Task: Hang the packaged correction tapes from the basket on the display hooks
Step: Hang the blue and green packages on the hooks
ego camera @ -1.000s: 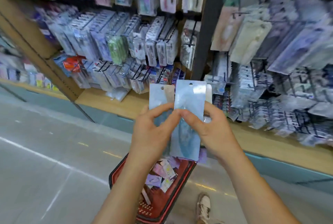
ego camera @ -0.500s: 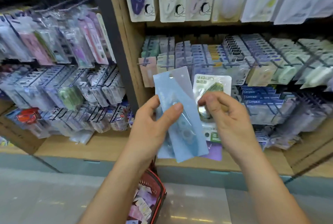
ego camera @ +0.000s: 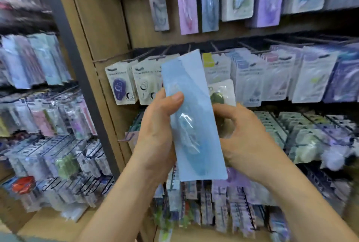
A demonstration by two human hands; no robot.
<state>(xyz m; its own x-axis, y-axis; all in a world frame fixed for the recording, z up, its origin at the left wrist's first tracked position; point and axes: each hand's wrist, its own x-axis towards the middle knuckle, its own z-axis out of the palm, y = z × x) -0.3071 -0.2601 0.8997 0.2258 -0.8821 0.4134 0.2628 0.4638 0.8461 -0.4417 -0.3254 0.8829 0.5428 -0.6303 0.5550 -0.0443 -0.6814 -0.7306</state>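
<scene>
Tape pack (ego camera: 196,134), blue, upright, gripped in left hand (ego camera: 155,136); green pack (ego camera: 219,94) behind, pinched by right hand (ego camera: 250,140).

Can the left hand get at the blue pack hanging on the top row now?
Probably yes: the way up to the top blue pack is free, but the left hand grips the near blue pack.
</scene>
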